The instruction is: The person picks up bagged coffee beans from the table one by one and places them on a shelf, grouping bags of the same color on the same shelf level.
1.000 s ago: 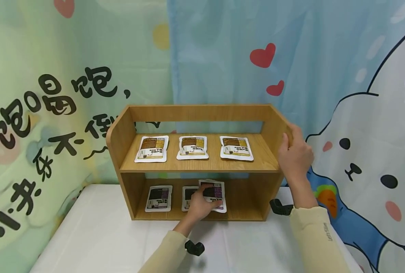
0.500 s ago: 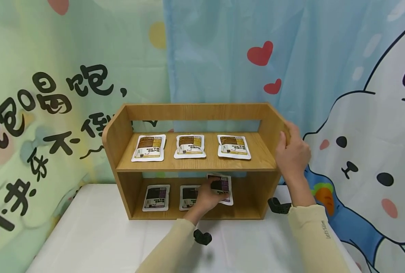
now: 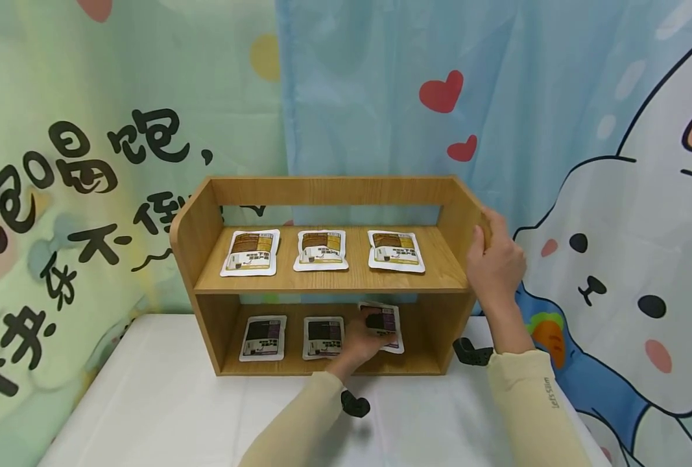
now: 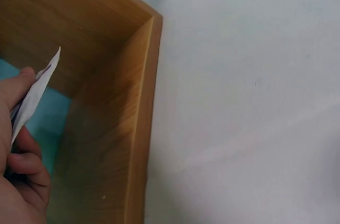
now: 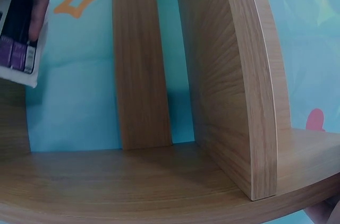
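A two-tier wooden shelf stands on a white-covered table. Inside its lower tier, toward the right, my left hand pinches a white-edged black and purple pouch between thumb and fingers. The left wrist view catches this pouch nearly edge-on, tilted up off the board. Two similar dark pouches, a left one and a middle one, sit in the same tier. With my right hand I grip the front edge of the shelf's right side panel; its fingers behind the panel are hidden.
Three white pouches with brown and yellow labels, a left one, a middle one and a right one, lie on the upper tier. The shelf's middle board runs above the lower tier. A printed curtain hangs behind.
My left hand has carried the dark pouch rightward, away from the middle pouch. My right hand keeps its hold on the side panel. The head view has shifted slightly.
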A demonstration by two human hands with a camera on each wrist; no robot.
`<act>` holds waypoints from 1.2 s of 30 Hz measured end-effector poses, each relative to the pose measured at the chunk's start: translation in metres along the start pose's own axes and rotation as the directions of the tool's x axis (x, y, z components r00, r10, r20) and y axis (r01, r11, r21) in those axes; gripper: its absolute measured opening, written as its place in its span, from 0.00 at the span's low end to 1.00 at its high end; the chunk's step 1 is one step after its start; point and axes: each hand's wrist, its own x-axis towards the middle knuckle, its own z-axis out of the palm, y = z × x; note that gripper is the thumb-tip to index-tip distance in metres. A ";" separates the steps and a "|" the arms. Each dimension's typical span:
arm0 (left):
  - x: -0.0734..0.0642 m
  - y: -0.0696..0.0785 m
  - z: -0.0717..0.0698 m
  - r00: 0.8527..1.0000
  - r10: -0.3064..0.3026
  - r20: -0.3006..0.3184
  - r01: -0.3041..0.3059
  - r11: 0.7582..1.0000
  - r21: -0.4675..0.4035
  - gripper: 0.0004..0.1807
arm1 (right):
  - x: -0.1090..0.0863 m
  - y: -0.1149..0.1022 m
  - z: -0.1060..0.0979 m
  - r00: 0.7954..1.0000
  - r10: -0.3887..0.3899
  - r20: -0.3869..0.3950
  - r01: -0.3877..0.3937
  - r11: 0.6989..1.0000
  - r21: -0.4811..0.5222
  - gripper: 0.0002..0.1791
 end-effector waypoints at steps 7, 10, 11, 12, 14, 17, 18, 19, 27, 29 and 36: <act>0.002 -0.003 0.012 0.999 -0.008 0.034 0.009 1.000 -0.025 0.37 | 0.003 0.000 -0.004 1.000 -0.005 -0.010 0.005 1.000 0.000 0.20; 0.002 -0.006 0.017 0.999 -0.023 0.038 0.023 1.000 -0.003 0.38 | 0.003 0.000 -0.004 1.000 0.002 -0.010 -0.002 1.000 -0.006 0.19; 0.003 -0.007 0.018 0.999 -0.025 0.037 0.025 1.000 -0.001 0.38 | 0.003 0.000 -0.005 1.000 0.003 -0.009 -0.003 1.000 -0.006 0.19; 0.003 -0.007 0.019 0.999 -0.023 0.034 0.023 1.000 -0.006 0.38 | 0.003 0.000 -0.005 1.000 0.001 -0.009 -0.001 1.000 -0.004 0.19; 0.003 -0.008 0.020 0.999 -0.016 0.028 0.016 1.000 -0.020 0.38 | 0.003 -0.001 -0.005 1.000 -0.005 -0.012 0.005 1.000 0.001 0.19; 0.003 -0.009 0.022 0.999 -0.022 0.023 0.023 0.999 -0.028 0.38 | 0.004 -0.002 -0.005 1.000 -0.013 -0.016 0.013 1.000 0.009 0.19; 0.003 -0.009 0.023 0.999 -0.026 0.022 0.027 0.999 -0.029 0.37 | 0.005 -0.002 -0.005 1.000 -0.015 -0.017 0.015 1.000 0.011 0.19; 0.003 -0.010 0.024 0.999 -0.033 0.024 0.034 0.999 -0.028 0.37 | 0.005 -0.001 -0.005 1.000 -0.014 -0.018 0.014 1.000 0.013 0.19; 0.007 -0.015 0.036 0.999 -0.041 0.021 0.040 0.998 0.046 0.36 | 0.004 0.002 -0.006 0.999 -0.020 -0.032 0.020 1.000 0.008 0.19; 0.008 -0.016 0.039 0.999 -0.031 0.013 0.030 0.997 0.071 0.37 | 0.004 0.002 -0.005 0.999 -0.031 -0.036 0.031 1.000 0.007 0.19; 0.006 -0.020 0.039 0.997 -0.035 0.064 0.023 0.983 0.181 0.38 | 0.001 0.001 -0.002 0.999 -0.026 -0.019 0.026 0.999 0.022 0.19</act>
